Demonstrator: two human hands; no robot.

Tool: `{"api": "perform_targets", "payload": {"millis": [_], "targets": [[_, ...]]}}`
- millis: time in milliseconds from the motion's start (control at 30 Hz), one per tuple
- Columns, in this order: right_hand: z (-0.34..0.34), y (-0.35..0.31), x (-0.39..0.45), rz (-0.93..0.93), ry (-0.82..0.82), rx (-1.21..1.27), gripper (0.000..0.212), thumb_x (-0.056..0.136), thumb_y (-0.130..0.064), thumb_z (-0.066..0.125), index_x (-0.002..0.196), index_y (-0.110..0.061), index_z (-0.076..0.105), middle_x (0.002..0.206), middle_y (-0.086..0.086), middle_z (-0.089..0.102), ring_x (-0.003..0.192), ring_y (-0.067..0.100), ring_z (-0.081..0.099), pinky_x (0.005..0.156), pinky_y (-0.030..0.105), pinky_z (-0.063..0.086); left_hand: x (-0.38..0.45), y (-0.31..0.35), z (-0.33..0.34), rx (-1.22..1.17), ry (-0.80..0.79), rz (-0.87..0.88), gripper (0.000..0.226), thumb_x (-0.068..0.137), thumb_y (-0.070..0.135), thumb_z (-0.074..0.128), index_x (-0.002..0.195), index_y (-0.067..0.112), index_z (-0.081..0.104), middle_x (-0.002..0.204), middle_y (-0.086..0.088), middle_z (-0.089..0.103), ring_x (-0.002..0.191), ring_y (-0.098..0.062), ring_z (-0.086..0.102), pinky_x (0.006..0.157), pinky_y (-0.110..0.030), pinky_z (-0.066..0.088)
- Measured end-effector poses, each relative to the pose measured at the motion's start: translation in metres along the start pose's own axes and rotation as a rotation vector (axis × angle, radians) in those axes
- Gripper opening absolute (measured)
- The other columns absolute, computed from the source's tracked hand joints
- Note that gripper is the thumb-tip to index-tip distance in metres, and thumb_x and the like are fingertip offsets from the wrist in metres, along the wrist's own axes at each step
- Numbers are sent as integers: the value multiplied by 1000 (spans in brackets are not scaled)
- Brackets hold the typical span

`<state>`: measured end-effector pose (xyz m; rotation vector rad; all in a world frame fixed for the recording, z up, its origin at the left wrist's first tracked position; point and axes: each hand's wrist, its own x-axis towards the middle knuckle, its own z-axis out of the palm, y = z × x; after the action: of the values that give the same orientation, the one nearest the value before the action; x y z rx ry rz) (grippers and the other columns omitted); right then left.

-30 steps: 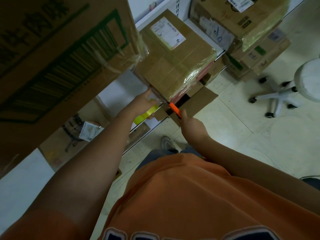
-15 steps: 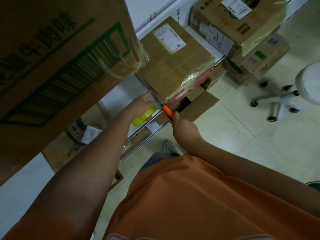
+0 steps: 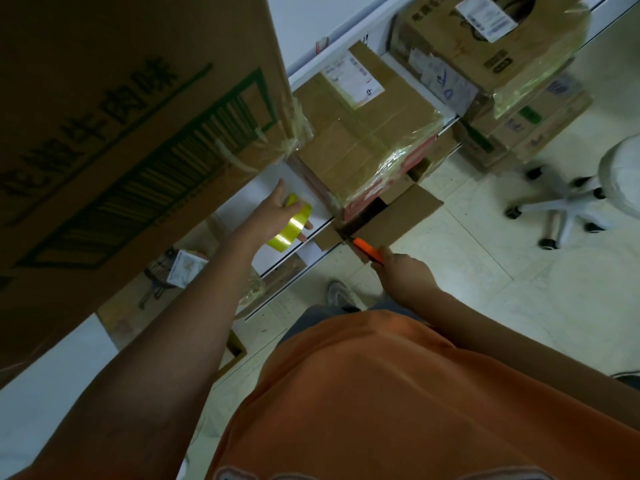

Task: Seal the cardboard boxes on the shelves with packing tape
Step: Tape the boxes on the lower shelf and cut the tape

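— What was in the left hand (image 3: 277, 211)?
— It gripped the yellow tape roll (image 3: 290, 224) beside the taped cardboard box (image 3: 367, 140) on the shelf (image 3: 277, 251).
— And the right hand (image 3: 403, 271)?
— It was closed around an orange cutter (image 3: 369, 250), whose tip sat at an open box flap (image 3: 388, 220).

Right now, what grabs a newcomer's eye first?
The yellow tape roll in the left hand, at the shelf edge mid-frame. Next, the orange cutter in the right hand, just right of it, under the taped box. A big barcode box fills the upper left.
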<state>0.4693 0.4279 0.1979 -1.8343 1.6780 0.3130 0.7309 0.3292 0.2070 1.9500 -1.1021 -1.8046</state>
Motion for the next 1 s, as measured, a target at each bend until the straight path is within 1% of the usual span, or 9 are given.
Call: {"api": "perform_targets", "payload": {"millis": [133,233,300,433,567,767,867,933,1000], "targets": [[-13,10,-9,-109,136,113,29,103,-38,42,111,-11,49,79,3,59,62,21,50,48,31,28,-19,-11,6,-43,-43,64,85,96,42,63,159,33,5,112,-17,72,96,-38,72,87,-55,56],[-27,9,-18,-146,260,349,22,101,-34,49,106,-13,50,74,3,58,61,22,55,51,35,39,-40,-10,11,-155,-42,154,65,101,23,56,155,19,19,99,-16,75,88,-28,74,71,-36,59],[-41,0,-16,-109,329,544,17,98,-26,56,108,-12,51,79,6,59,64,21,57,56,36,45,-56,-4,18,-236,-62,205,56,102,12,51,151,23,26,91,-15,76,78,-25,75,62,-29,57],[-68,-23,7,-19,357,819,18,97,-28,58,106,-13,53,79,4,58,61,12,52,53,20,41,-80,15,31,-259,-112,255,36,102,13,53,133,29,47,96,-22,73,76,-34,73,60,-32,56],[-80,-20,38,7,377,741,21,94,-29,61,99,-9,55,79,10,60,64,20,58,62,39,51,-89,25,46,-266,-53,252,18,101,10,54,118,14,58,92,-28,72,69,-39,71,58,-34,55],[-94,-34,70,-126,83,405,35,91,-42,63,66,-17,61,61,-1,61,55,14,59,50,27,44,-92,30,69,-492,130,195,13,99,10,57,107,0,59,81,-31,66,57,-36,66,54,-36,55],[-83,-50,79,-229,-117,463,18,93,-26,63,89,-9,65,82,10,64,78,24,63,70,35,50,-94,24,80,-559,240,152,10,101,11,56,101,3,61,79,-26,67,61,-35,67,52,-35,54],[-80,-55,81,-267,-209,420,28,94,-23,62,114,-3,62,102,16,63,92,26,59,73,30,43,-97,18,87,-588,292,120,8,100,11,58,99,4,62,82,-28,67,63,-37,68,53,-36,54],[-79,-53,82,-297,-283,369,31,93,-18,60,120,-3,59,111,19,64,102,31,61,79,33,45,-101,14,95,-620,350,91,6,98,11,61,97,6,64,84,-29,68,63,-38,67,55,-37,54]]}}
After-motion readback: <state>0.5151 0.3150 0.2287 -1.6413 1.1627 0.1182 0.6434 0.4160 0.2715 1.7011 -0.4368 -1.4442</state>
